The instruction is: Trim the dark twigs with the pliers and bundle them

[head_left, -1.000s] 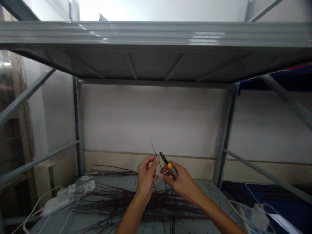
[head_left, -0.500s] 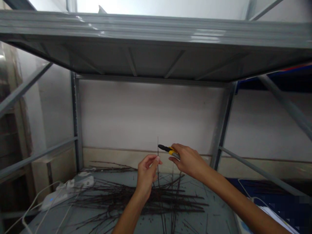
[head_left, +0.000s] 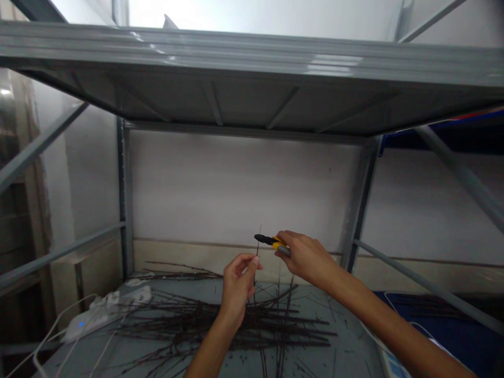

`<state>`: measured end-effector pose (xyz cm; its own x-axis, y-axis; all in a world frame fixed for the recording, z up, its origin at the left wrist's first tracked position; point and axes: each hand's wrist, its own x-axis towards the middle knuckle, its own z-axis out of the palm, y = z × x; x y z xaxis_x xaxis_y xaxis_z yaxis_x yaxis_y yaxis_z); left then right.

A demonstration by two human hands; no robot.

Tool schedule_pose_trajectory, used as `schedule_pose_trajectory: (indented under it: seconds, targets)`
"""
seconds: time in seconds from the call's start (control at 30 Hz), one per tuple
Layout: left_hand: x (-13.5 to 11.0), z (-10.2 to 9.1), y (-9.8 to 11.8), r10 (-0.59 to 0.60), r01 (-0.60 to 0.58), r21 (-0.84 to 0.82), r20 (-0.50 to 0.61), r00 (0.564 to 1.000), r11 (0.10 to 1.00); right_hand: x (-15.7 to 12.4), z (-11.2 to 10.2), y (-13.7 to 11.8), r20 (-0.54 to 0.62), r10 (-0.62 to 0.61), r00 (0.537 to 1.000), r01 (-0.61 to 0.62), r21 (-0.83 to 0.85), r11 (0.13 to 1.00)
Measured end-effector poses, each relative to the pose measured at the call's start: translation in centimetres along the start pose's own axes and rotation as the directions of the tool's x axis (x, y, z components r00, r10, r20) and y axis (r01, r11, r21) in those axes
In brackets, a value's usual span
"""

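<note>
My left hand pinches a thin dark twig between thumb and fingers and holds it upright above the shelf. My right hand grips small pliers with yellow and grey handles. Their black jaws point left and meet the twig just above my left fingertips. Below both hands a pile of dark twigs lies spread across the grey shelf.
A white power strip with cables and a blue light lies at the shelf's left. A grey metal shelf board hangs overhead, with uprights and diagonal braces at both sides. White cables and a blue surface show at lower right.
My right hand has swung the pliers from pointing up to pointing left at the twig. The twig, tilted a second ago, now stands upright.
</note>
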<state>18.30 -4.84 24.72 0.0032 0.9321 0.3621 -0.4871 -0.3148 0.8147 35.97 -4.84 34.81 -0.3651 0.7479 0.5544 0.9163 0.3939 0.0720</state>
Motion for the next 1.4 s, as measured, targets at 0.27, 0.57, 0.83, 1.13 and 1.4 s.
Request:
schedule_pose_trajectory:
  seconds: [0.27, 0.57, 0.83, 1.13, 1.4]
  targets:
    - [-0.1, -0.2, -0.1, -0.007, 0.007, 0.013, 0.001, 1.000, 1.000, 0.3, 0.3, 0.6, 0.030, 0.002, 1.000, -0.002, -0.011, 1.000]
    - [-0.5, -0.5, 0.6, -0.034, 0.034, -0.019, -0.014, 0.999, 0.999, 0.9, 1.1, 1.6, 0.008, 0.120, 0.993, -0.119, 0.209, 0.971]
    - [-2.7, -0.3, 4.0, -0.041, 0.047, -0.140, 0.043, 0.998, 0.989, 0.5, 6.2, 5.5, 0.102, 0.336, 0.936, -0.350, 0.350, 0.869]
    - [-7.9, 1.1, 8.5, -0.142, 0.190, -0.263, 0.192, 0.971, 0.946, -1.3, 13.6, 7.3, 0.265, 0.426, 0.865, -0.497, 0.340, 0.798]
    - [-9.1, 0.5, 9.7, -0.165, 0.204, -0.290, 0.153, 0.974, 0.935, -1.6, 16.9, 8.5, 0.346, 0.492, 0.799, -0.575, 0.203, 0.792]
